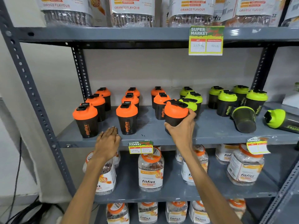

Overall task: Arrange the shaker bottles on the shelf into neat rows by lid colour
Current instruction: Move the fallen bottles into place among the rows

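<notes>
Right hand (182,128) wraps the orange shaker (175,113) low on its body; light, slick plastic, so grip firm; left hand (107,141) lies flat, fingers together.

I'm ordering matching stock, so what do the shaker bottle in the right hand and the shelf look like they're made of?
Shaker bottle: apparently plastic, dark smooth cup with a matte orange lid and black cap. Shelf: likely grey painted metal, given the perforated uprights and scuffed surface.
</notes>
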`<state>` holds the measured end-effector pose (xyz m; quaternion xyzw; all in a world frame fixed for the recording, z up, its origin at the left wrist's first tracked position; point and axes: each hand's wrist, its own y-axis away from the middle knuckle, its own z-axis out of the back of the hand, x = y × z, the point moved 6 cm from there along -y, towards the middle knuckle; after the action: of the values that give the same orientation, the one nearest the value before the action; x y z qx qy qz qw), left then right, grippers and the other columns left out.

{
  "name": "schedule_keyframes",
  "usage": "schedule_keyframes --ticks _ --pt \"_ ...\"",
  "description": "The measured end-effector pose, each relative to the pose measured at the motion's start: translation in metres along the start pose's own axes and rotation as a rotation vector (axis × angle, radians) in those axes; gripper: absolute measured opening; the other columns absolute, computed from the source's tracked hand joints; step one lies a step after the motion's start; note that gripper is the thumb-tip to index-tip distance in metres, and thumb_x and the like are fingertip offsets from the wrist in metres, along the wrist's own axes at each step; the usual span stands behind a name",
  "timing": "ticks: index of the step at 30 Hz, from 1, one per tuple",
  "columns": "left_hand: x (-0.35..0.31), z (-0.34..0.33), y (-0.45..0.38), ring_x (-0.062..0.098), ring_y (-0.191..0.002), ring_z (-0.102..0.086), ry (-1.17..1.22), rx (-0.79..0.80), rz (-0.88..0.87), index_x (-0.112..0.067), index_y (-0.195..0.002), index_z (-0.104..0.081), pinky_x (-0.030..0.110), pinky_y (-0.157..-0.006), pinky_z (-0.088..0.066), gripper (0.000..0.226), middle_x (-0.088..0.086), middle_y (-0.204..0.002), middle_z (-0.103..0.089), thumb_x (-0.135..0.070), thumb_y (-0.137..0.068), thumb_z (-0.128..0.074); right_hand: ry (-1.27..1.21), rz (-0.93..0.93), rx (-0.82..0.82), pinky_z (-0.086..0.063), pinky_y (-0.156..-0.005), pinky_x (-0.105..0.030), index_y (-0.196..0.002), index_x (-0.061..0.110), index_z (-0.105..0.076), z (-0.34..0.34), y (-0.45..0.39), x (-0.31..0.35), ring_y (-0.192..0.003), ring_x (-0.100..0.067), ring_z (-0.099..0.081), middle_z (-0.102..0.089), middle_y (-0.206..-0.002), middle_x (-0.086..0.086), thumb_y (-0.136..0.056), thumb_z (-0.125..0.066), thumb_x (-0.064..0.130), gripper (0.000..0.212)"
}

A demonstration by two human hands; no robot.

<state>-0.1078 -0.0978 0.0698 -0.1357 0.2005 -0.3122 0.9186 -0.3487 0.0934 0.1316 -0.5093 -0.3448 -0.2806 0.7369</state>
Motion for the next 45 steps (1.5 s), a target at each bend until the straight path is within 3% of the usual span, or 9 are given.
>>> schedule_keyframes --ticks 11,15,18,20,22,25,30,34,45 --pt "0.003 -0.001 0.001 0.019 -0.151 -0.029 -0.016 -0.002 -0.004 -0.012 -0.152 -0.036 0.041 -0.124 -0.015 0.052 0.007 -0.161 -0.034 -0.029 -0.104 -0.027 0.154 -0.020 -0.007 -0.043 -0.099 -0.051 -0.141 0.006 -0.030 -0.048 -0.002 0.002 -0.128 -0.039 -0.043 -0.046 -0.136 -0.019 -0.056 -0.091 0.042 0.111" --pt "0.004 -0.002 0.000 0.018 -0.151 -0.027 -0.014 -0.001 -0.004 -0.012 -0.153 -0.035 0.041 -0.124 -0.015 0.052 0.006 -0.162 -0.033 -0.029 -0.104 -0.027 -0.013 0.014 -0.016 -0.047 -0.096 -0.049 -0.139 0.009 -0.033 -0.032 0.010 -0.008 -0.119 -0.032 -0.047 -0.046 -0.128 -0.014 -0.076 -0.070 0.060 0.089" --pt "0.004 -0.004 -0.001 0.018 -0.151 -0.027 -0.013 -0.008 0.000 -0.011 -0.153 -0.034 0.041 -0.124 -0.014 0.053 0.007 -0.162 -0.032 -0.029 -0.104 -0.026 -0.181 0.034 -0.185 -0.048 -0.090 -0.024 -0.132 0.011 -0.040 0.001 0.011 -0.022 -0.105 -0.027 -0.055 -0.048 -0.122 -0.012 -0.097 -0.050 0.045 0.050" --pt "0.003 -0.004 -0.001 0.019 -0.151 -0.027 -0.022 -0.013 0.000 -0.011 -0.153 -0.035 0.042 -0.124 -0.015 0.052 0.007 -0.162 -0.032 -0.028 -0.104 -0.027 -0.139 0.029 -0.279 -0.038 -0.088 -0.011 -0.129 0.005 -0.044 0.023 -0.006 -0.034 -0.106 -0.031 -0.054 -0.049 -0.121 -0.017 -0.094 -0.055 0.017 0.038" --pt "0.002 -0.003 -0.001 0.019 -0.151 -0.028 -0.031 -0.015 0.000 -0.010 -0.152 -0.035 0.042 -0.124 -0.016 0.054 0.008 -0.162 -0.033 -0.029 -0.103 -0.025 -0.017 -0.013 -0.193 -0.034 -0.099 -0.027 -0.132 0.001 -0.042 0.031 -0.030 -0.046 -0.117 -0.037 -0.049 -0.048 -0.126 -0.021 -0.078 -0.062 -0.005 0.058" --pt "0.000 -0.001 0.000 0.019 -0.150 -0.030 -0.053 -0.014 -0.003 -0.009 -0.152 -0.037 0.042 -0.123 -0.017 0.066 0.008 -0.161 -0.035 -0.036 -0.095 -0.016 0.014 -0.119 0.044 -0.032 -0.111 -0.046 -0.144 -0.001 -0.028 0.022 -0.058 -0.060 -0.131 -0.038 -0.041 -0.043 -0.138 -0.023 -0.065 -0.070 -0.011 0.090" --pt "-0.001 0.000 0.001 0.019 -0.151 -0.029 -0.072 -0.004 -0.006 -0.010 -0.152 -0.035 0.042 -0.123 -0.017 0.069 0.007 -0.162 -0.034 -0.036 -0.092 -0.014 -0.138 -0.231 0.270 -0.049 -0.084 -0.030 -0.147 0.002 -0.019 -0.003 -0.070 -0.070 -0.106 -0.025 -0.058 -0.056 -0.128 -0.014 -0.061 -0.080 -0.011 0.106" --pt "0.001 -0.002 0.001 0.018 -0.151 -0.029 -0.044 -0.012 0.008 -0.011 -0.152 -0.036 0.041 -0.123 -0.016 0.058 0.007 -0.162 -0.034 -0.032 -0.101 -0.020 -0.096 -0.201 0.221 -0.050 -0.095 -0.038 -0.133 -0.001 -0.035 -0.004 -0.071 -0.078 -0.117 -0.033 -0.058 -0.056 -0.130 -0.019 -0.066 -0.083 -0.001 0.082" --pt "0.002 -0.001 0.001 0.019 -0.149 -0.032 -0.031 -0.069 -0.001 -0.011 -0.150 -0.041 0.041 -0.123 -0.017 0.050 0.007 -0.159 -0.038 -0.026 -0.104 -0.031 0.153 -0.170 -0.039 -0.033 -0.107 -0.050 -0.133 -0.006 -0.033 0.030 -0.070 -0.085 -0.129 -0.047 -0.036 -0.043 -0.133 -0.029 -0.067 -0.086 0.015 0.088"
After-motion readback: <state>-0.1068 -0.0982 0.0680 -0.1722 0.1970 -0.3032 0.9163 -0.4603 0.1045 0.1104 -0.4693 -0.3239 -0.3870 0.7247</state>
